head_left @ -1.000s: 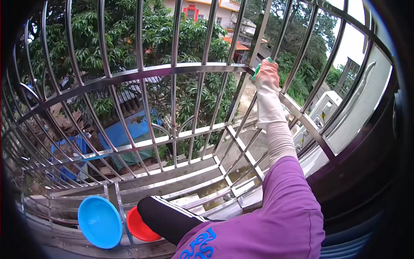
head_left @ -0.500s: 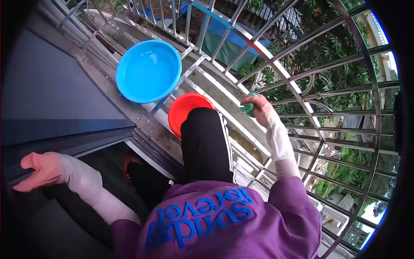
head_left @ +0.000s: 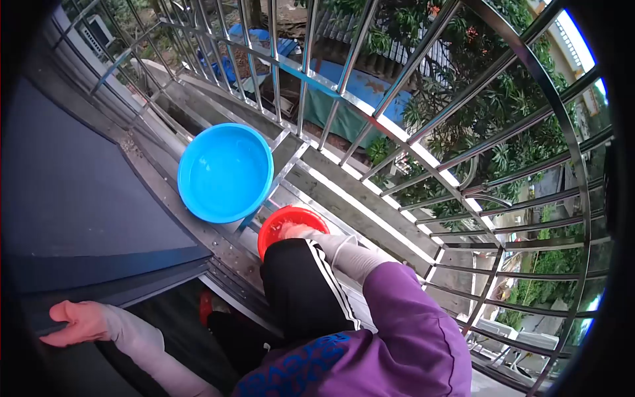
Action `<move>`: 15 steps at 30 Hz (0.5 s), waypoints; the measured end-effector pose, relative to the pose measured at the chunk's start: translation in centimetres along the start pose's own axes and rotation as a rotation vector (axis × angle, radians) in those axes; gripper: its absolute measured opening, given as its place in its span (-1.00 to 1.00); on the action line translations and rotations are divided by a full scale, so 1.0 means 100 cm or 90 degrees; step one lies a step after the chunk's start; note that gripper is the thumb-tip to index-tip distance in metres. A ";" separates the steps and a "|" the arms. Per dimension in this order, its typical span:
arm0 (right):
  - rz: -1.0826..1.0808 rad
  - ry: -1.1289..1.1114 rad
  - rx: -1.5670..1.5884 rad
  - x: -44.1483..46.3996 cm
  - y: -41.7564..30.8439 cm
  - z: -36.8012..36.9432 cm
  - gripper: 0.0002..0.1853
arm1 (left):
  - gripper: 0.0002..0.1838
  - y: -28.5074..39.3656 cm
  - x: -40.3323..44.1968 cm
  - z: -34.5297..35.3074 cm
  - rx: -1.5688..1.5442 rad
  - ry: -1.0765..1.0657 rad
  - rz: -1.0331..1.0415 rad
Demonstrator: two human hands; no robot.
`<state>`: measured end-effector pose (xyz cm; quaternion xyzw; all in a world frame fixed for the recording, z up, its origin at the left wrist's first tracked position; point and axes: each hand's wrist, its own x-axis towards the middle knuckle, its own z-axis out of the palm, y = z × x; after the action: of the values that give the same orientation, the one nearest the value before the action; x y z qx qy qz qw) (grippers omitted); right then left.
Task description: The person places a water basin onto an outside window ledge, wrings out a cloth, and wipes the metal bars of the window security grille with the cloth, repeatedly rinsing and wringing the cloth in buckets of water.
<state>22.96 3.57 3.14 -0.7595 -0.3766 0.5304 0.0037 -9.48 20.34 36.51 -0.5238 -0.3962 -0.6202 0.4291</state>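
Note:
My right hand (head_left: 291, 230), in a pink and white glove, is down inside the red basin (head_left: 270, 233). Its fingers are hidden low in the basin behind my knee, so what they hold does not show. Left of the red basin stands a larger blue basin (head_left: 225, 173) with water in it. My left hand (head_left: 81, 323), gloved in pink, is at the lower left beside the dark sill, thumb and fingers apart, with nothing in it. The green cloth is out of sight.
Metal bars (head_left: 370, 109) curve round the ledge from upper left to right. A dark panel (head_left: 92, 192) fills the left side. My bent knee (head_left: 297, 284) is beside the red basin. Trees and a blue sheet (head_left: 377, 89) lie beyond the bars.
My right hand has come from the bars, where it held a green cloth, down into the red basin. My left hand came into view and has shifted slightly right and down, still open.

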 end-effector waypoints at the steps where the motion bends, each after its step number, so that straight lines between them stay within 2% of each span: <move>1: -0.064 0.033 0.160 0.042 0.021 0.014 -0.63 | -0.46 -0.004 -0.002 -0.001 0.055 0.005 0.033; 2: -0.137 0.050 0.315 0.084 0.042 0.029 -0.71 | -0.44 -0.009 -0.004 -0.002 0.112 0.013 0.066; 3: -0.363 0.142 0.024 0.010 0.031 -0.012 -0.72 | -0.41 -0.014 -0.007 -0.004 0.168 0.024 0.099; 4: -0.322 0.143 0.175 -0.008 0.027 -0.032 -0.72 | -0.42 -0.019 -0.012 -0.004 0.220 0.013 0.085; 5: -0.288 0.154 0.331 -0.025 0.023 -0.052 -0.70 | -0.44 -0.011 -0.009 -0.003 0.172 0.017 0.078; 9: -0.401 0.349 0.224 -0.172 -0.023 -0.208 -0.72 | -0.48 0.001 0.003 -0.004 0.010 0.014 0.041; 10: -0.445 0.498 0.133 -0.205 -0.040 -0.244 -0.85 | -0.48 0.000 0.003 -0.003 -0.027 0.008 0.026; 11: -0.410 0.637 0.001 -0.243 -0.057 -0.278 -0.81 | -0.49 0.007 0.004 -0.006 -0.022 -0.008 -0.004; 12: -0.477 0.813 -0.070 -0.270 -0.071 -0.313 -0.87 | -0.48 0.010 0.005 -0.006 -0.023 -0.009 -0.012; 13: -0.487 0.880 -0.070 -0.316 -0.096 -0.338 -0.89 | -0.48 0.012 0.006 -0.006 -0.023 -0.011 -0.017; 14: -0.486 0.981 -0.079 -0.346 -0.116 -0.360 -0.82 | -0.48 0.012 0.008 -0.006 -0.022 -0.013 -0.020; 15: -0.519 1.224 -0.289 -0.359 -0.120 -0.406 -0.80 | -0.48 0.014 0.009 -0.007 -0.024 -0.017 -0.026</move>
<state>43.41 7.48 54.57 -0.6585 -0.5309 -0.4151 0.3351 -8.45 19.11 37.39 -0.5317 -0.4008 -0.6292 0.4009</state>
